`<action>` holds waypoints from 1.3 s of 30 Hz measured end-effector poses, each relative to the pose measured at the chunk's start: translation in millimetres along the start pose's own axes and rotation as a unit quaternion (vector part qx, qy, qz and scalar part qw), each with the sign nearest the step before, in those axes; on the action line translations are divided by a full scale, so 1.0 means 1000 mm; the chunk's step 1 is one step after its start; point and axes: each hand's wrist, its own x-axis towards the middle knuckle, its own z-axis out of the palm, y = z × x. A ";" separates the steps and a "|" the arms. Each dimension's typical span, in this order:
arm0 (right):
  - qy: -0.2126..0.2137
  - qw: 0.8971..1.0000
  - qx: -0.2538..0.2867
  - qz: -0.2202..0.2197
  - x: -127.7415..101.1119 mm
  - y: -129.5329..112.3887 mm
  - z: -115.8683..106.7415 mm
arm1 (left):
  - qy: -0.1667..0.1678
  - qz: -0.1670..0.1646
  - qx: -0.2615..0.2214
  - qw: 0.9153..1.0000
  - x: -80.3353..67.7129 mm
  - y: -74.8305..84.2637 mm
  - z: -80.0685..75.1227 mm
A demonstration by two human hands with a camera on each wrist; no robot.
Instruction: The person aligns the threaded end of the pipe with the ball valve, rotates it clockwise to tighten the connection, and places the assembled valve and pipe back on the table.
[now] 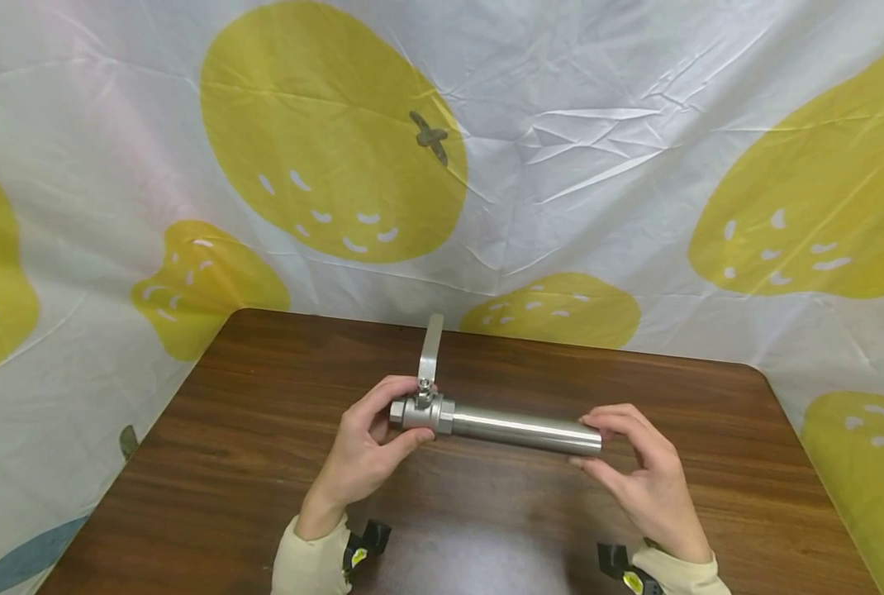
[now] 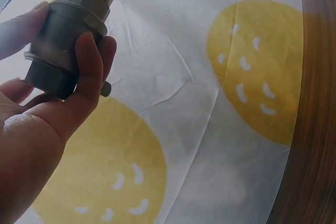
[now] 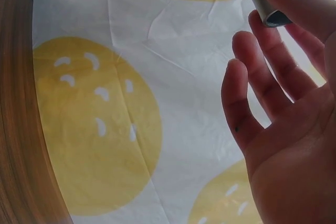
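Note:
A silver ball valve (image 1: 420, 414) with a flat lever handle (image 1: 431, 347) joins a shiny metal pipe (image 1: 520, 428) that extends to the right. My left hand (image 1: 363, 446) grips the valve body, thumb below and fingers behind it; the left wrist view shows the valve (image 2: 60, 45) between thumb and fingers. At the pipe's far end, my right hand (image 1: 646, 467) pinches it between thumb and fingertips. In the right wrist view the pipe's hollow open end (image 3: 275, 19) shows beside the right hand (image 3: 294, 114). The lever points away from me, toward the back.
A dark brown wooden table (image 1: 263, 413) lies under both hands. Behind and beside it hangs a white cloth (image 1: 524, 215) printed with yellow fruit. Black wrist straps sit over both light sleeves (image 1: 311, 562).

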 end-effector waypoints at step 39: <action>0.004 0.999 -0.041 0.030 -0.017 0.023 -0.005 | 0.004 0.001 0.005 1.000 0.000 -0.001 0.001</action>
